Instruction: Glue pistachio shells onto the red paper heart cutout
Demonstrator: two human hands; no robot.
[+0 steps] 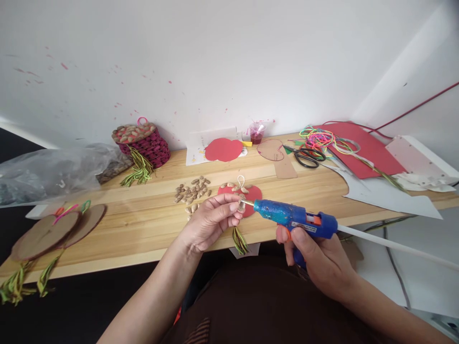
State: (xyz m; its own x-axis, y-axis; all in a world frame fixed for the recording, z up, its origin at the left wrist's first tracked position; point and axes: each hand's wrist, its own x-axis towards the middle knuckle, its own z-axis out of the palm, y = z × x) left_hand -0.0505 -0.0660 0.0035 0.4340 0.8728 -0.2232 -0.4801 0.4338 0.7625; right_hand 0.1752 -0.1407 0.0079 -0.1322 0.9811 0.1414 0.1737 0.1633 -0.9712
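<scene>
Between the fingertips of my left hand (217, 215) is a peanut (242, 205), pinched above the red cutout. My right hand (319, 258) grips a blue hot glue gun (287, 217) by its handle, with a finger at the orange trigger. The gun's metal nozzle meets the peanut or nearly touches it. A white glue stick (387, 246) sticks out of the gun's back end. Below lies the red cutout (255, 194), with several peanuts along its top, a white loop (241, 180) and a green-brown tassel (239, 240). Loose peanuts (193, 189) are scattered left of it.
At the back left stand a purple woven basket (150, 150) topped with peanuts and a plastic bag (60, 167). Cardboard discs (50, 234) lie front left. Black-handled scissors (308, 157), a cup of red liquid (256, 134), tangled cord (321, 138) and red sheets (373, 148) occupy the back.
</scene>
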